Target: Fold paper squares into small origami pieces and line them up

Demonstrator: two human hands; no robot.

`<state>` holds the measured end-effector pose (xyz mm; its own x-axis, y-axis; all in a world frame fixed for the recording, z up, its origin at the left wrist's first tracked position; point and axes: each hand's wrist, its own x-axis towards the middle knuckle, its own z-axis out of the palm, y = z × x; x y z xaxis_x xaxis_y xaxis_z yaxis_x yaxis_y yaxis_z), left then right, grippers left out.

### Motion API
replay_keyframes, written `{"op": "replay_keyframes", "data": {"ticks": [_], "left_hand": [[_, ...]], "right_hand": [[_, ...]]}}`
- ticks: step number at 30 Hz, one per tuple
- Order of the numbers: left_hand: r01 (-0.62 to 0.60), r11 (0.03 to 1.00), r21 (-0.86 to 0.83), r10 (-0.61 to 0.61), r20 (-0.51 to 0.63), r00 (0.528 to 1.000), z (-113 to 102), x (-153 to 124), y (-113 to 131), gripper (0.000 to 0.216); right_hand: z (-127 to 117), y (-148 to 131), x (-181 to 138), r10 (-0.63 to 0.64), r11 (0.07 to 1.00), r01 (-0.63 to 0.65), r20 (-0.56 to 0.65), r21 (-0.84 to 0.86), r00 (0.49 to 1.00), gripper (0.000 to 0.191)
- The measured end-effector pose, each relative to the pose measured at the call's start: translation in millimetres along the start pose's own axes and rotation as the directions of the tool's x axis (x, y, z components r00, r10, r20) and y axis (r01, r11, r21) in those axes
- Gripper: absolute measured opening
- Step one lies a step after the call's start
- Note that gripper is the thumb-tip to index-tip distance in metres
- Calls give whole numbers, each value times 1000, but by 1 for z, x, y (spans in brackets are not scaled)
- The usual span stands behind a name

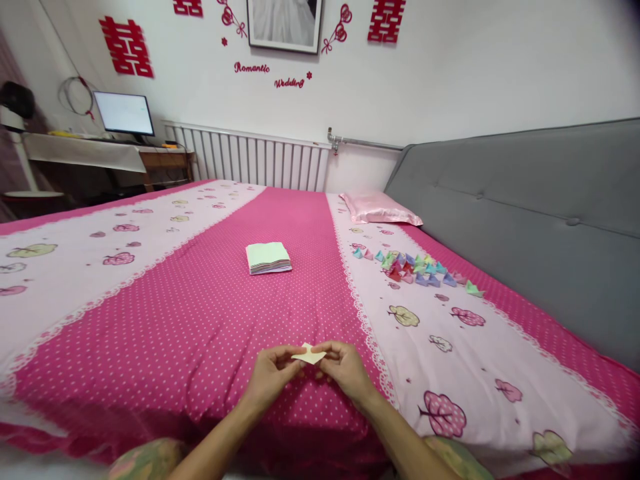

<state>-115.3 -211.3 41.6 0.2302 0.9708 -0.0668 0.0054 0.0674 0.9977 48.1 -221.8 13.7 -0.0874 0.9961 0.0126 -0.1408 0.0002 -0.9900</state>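
Between my two hands is a small pale yellow piece of folded paper (309, 358), held just above the near part of the bed. My left hand (273, 375) pinches its left corner between thumb and fingers. At the opposite corner, my right hand (346, 372) grips it the same way. The paper has a wide pointed shape with a small peak at the top. Farther up the bed lies a stack of square paper sheets (269, 258), pale green on top. To the right sits a loose cluster of small folded paper boats (420, 267) in several colours.
The bed (215, 320) has a pink dotted and tree-patterned cover. A pink pillow (381, 208) lies near the grey headboard (530, 220). At the far left, a monitor (124, 113) stands on a desk (85, 152), beside a white radiator (260, 159).
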Motion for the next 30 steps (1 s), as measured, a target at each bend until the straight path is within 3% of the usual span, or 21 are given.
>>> {"op": "replay_keyframes", "data": {"ticks": [30], "left_hand": [[-11,999,49,12,-24,1000,-1,1,-2,24]], "right_hand": [[2,-7,-3,9,1000,-9,-3,12,1000,34]]}}
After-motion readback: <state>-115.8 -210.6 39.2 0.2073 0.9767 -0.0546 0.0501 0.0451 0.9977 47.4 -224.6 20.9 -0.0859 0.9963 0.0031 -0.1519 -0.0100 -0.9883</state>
